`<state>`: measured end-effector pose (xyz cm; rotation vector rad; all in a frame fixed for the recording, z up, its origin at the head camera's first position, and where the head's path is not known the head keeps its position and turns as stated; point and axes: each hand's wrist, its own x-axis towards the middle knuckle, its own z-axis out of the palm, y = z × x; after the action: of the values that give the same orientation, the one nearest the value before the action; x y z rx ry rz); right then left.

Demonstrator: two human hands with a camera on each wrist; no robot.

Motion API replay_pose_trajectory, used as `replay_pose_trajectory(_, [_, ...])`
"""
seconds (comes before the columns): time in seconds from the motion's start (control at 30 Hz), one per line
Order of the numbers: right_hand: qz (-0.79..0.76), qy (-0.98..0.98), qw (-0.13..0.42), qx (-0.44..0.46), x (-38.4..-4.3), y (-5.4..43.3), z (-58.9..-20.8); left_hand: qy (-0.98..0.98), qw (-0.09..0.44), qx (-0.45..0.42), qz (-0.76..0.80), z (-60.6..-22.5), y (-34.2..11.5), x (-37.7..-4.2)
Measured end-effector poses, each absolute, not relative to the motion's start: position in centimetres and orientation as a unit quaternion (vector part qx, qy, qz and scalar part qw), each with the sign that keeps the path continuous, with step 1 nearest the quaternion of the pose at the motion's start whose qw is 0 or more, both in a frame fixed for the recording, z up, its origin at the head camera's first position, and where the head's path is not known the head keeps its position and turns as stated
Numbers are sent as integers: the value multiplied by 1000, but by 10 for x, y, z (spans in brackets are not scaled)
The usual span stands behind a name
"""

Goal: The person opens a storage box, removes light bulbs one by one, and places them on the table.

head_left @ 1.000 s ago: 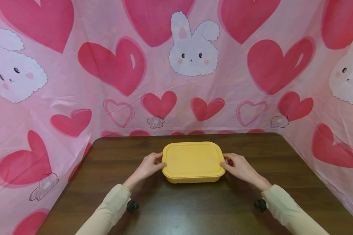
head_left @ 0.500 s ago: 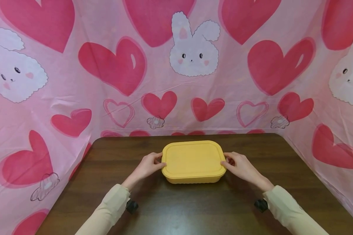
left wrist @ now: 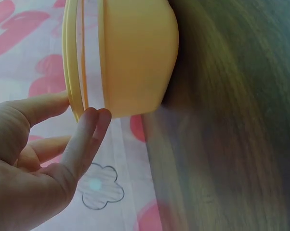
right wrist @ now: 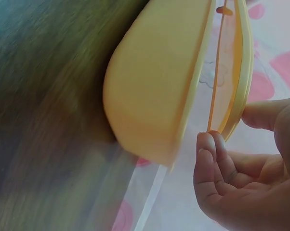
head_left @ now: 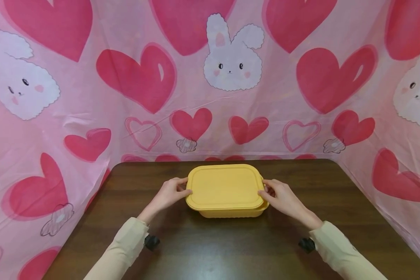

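Note:
A yellow rectangular lid [head_left: 225,186] with rounded corners is raised off a matching yellow food container [head_left: 231,214]. My left hand [head_left: 169,192] pinches the lid's left edge between thumb and fingers, while my right hand [head_left: 282,197] pinches its right edge. Both wrist views show a gap between the lid [left wrist: 72,57] and the rim of the container [right wrist: 150,82], which stands on the table. From the head, the lid sits shifted left, so part of the container's right rim shows. The container's inside is hidden under the lid.
The dark wooden table [head_left: 210,249] reaches back to a pink cloth [head_left: 143,136] printed with hearts and rabbits, which also hangs at both sides. A small black device [head_left: 152,242] hangs under the left cuff, another [head_left: 307,245] under the right.
The lid has come up off the container and moved left, with both hands still gripping it. The container has stayed in place on the table.

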<state>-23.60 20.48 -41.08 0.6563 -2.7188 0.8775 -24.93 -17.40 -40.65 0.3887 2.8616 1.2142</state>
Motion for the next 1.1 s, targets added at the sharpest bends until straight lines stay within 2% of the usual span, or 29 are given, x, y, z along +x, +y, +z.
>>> replay_pose_trajectory(0.23, [315, -910, 112, 246, -237, 189, -408, 916, -4, 117, 385, -402, -190, -247])
replay_pose_trajectory(0.83, [332, -897, 87, 278, -230, 144, -403, 926, -15, 90, 367, -389, -235, -235])
replay_pose_trajectory(1.1, [367, -882, 53, 292, -226, 120, -402, 932, -23, 69, 354, -387, -257, -227])
